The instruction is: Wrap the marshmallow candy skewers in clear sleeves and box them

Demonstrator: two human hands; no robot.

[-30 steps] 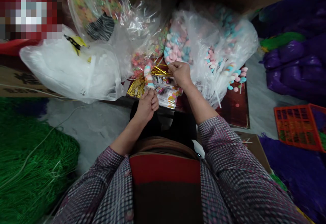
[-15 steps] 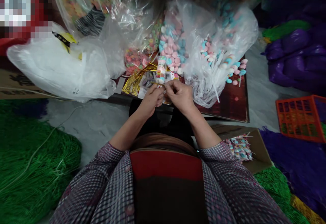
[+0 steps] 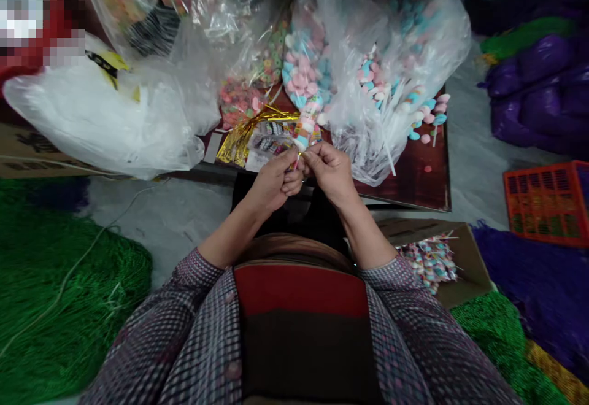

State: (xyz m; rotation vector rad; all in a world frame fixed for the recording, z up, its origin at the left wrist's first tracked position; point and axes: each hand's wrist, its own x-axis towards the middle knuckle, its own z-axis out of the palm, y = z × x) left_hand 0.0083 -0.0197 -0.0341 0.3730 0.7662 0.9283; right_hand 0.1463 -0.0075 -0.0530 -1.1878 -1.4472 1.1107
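Between both hands stands a clear-wrapped marshmallow stick (image 3: 307,124), stacked in pink, white, orange and blue, its top leaning right. My left hand (image 3: 280,179) is closed around its lower end. The thumb and finger of my right hand (image 3: 330,170) pinch a thin gold twist tie at the neck of the wrapper. How far the tie goes round is hidden by the fingers. Just behind my left hand lie a bundle of gold twist ties (image 3: 234,146) and flat printed clear wrappers (image 3: 265,146) on the dark red table (image 3: 414,178).
Bags of pink and blue marshmallows (image 3: 304,73), ring-shaped candies (image 3: 239,103) and white sticks (image 3: 363,153) crowd the table. A white plastic bag (image 3: 105,116) lies left. Right of my body stands a cardboard box (image 3: 476,270) with wrapped candies; farther right is an orange crate (image 3: 543,202).
The wrapped marshmallow stick has gone from nearly upright to leaning right. Both hands have shifted slightly right and stay together at its lower end.
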